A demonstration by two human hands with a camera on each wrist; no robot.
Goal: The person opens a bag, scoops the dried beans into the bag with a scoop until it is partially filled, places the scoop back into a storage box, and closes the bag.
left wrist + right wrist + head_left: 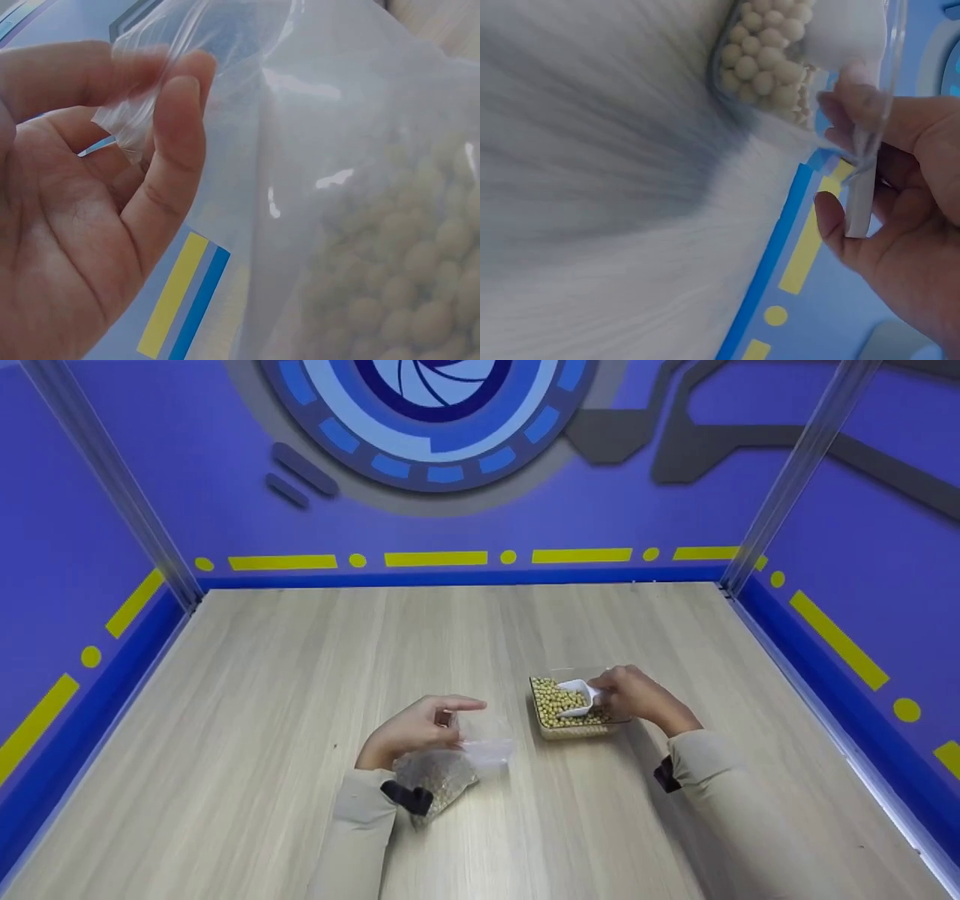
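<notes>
My left hand pinches the top edge of a clear zip bag between thumb and fingers. Round pale beans fill the lower part of that bag, which lies on the table partly behind my left wrist. To the right, my right hand grips the handle of a white scoop. The scoop's bowl is down among yellow-green beans in a clear rectangular container. In the right wrist view the scoop handle runs between thumb and fingers, beside the container's clear wall.
Both items are on a light wood-grain table. Blue-purple panels with yellow marks enclose its back and sides, with metal posts at the rear corners. A dark band is around the left wrist.
</notes>
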